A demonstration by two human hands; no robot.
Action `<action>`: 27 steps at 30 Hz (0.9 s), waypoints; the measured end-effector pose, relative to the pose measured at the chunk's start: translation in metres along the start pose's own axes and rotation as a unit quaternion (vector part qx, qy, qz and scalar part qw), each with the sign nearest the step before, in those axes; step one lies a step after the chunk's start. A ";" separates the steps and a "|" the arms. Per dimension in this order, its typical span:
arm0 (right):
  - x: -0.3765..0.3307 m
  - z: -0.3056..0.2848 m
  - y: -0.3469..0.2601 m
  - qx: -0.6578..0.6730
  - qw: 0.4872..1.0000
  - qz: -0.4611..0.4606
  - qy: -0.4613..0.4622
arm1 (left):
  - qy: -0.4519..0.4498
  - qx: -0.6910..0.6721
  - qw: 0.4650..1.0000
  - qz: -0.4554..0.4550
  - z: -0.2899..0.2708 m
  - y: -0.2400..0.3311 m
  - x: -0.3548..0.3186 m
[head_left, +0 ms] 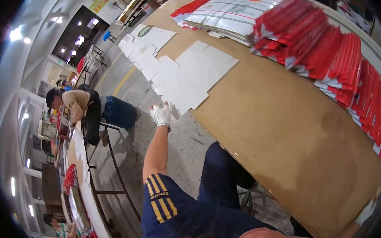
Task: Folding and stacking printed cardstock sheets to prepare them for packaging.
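My left hand [161, 115], in a white glove with bare fingertips, reaches out at the table's left edge. Its fingers are spread, close to the rim of a spread of flat white cardboard pieces [188, 82]; whether they touch it I cannot make out. These pieces overlap in a stepped row along the brown table [286, 125], some jutting past the edge. My right hand [366, 212], also gloved in white, is at the table's right end. It is dim and partly cut off by the picture's dark rim, so its fingers cannot be read.
Fanned stacks of red-and-white folded packages [308, 43] line the far side, beside a pile of white printed sheets [232, 12]. To the left, a person in a tan top [76, 101] works at another table [81, 156], near a blue barrel [119, 112]. Another person [64, 229] is at lower left.
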State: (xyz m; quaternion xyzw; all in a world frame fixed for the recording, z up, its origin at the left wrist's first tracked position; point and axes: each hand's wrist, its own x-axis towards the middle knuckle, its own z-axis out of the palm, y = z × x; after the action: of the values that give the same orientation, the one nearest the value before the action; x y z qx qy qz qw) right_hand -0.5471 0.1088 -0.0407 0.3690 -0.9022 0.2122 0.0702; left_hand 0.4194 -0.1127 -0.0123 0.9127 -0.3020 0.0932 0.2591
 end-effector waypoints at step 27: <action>-0.339 0.053 -0.509 0.109 0.602 -0.782 -0.120 | -0.300 -0.581 0.749 -0.101 -0.018 -0.003 -0.163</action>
State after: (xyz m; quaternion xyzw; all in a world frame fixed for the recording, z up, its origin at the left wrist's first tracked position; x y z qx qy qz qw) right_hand 0.0520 -0.0231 -0.0160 0.9607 -0.2396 0.1271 0.0593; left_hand 0.2904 -0.0184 -0.0516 0.5920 -0.2657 -0.4061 0.6434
